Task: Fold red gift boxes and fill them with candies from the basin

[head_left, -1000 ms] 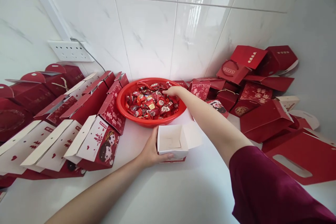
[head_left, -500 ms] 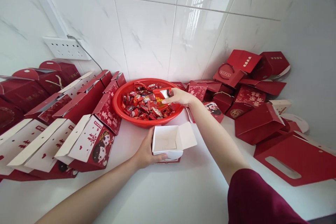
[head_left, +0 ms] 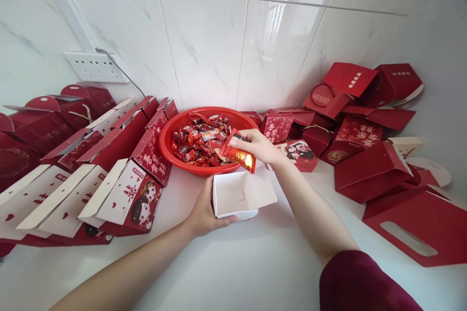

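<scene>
Upper left of the frame: white socket panel (head_left: 96, 66), pale trunking (head_left: 65, 5) above, grey cable (head_left: 128, 77) slanting downward. Top: grey-veined tiled wall (head_left: 204, 43). Left: rows of red-and-white cartons (head_left: 122, 192). Right: piled red boxes (head_left: 368, 170). Bottom: white bench (head_left: 233, 272).

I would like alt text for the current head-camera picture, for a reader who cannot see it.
A person's right hand holds something in shiny red-and-gold wrapping near a red basin of small wrapped packets, while the left hand holds an open white box. Red boxes line the left side; more boxes lie piled at right.
</scene>
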The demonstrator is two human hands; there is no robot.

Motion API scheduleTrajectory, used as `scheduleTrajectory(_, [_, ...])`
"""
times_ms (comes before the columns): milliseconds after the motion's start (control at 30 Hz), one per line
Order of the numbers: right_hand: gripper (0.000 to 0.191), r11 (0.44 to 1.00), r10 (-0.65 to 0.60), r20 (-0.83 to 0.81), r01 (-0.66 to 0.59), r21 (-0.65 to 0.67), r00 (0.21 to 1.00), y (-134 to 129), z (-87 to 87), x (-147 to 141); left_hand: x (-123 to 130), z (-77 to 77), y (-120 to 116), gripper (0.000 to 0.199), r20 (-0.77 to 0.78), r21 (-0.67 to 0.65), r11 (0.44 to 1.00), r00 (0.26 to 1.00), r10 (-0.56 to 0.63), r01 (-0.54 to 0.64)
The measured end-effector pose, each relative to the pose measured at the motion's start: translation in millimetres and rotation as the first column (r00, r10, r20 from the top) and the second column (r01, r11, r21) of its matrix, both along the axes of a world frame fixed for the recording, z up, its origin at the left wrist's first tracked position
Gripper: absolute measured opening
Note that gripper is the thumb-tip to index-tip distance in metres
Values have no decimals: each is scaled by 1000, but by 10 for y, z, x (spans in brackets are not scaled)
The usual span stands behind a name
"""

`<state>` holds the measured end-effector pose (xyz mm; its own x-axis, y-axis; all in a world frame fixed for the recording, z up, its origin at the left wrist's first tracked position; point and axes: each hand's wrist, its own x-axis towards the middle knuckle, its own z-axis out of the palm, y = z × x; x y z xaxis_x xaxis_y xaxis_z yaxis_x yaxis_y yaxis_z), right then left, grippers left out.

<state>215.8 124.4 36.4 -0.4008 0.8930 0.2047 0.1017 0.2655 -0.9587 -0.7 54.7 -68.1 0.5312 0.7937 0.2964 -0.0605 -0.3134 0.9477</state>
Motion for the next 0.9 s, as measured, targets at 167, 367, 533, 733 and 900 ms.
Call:
scheduleTrajectory(167, [36,960,177,366,-242,138,914,-311,219,47,20,-28,-8,93,13,-26,1000,1000,-7,8])
scheduleTrajectory(367, [16,922,181,703,-368,122,688,-514,260,-51,14,-55,-10,89,2,26,999,999,36,-36])
scheduleTrajectory(533, [6,906,235,768,-421,49,595,-502,217,-18,6,-44,-14,87,-8,18,999,999,31,-31])
scheduleTrajectory(733, [13,936,55,788,-306,173,613,-526,303,98,43,-44,-27,89,62,-58,998,998,-17,21])
scheduleTrajectory(900, [26,960,-70,868,-202,192,492,-605,271,19,47,-23,-26,97,57,-54,998,998,-8,11])
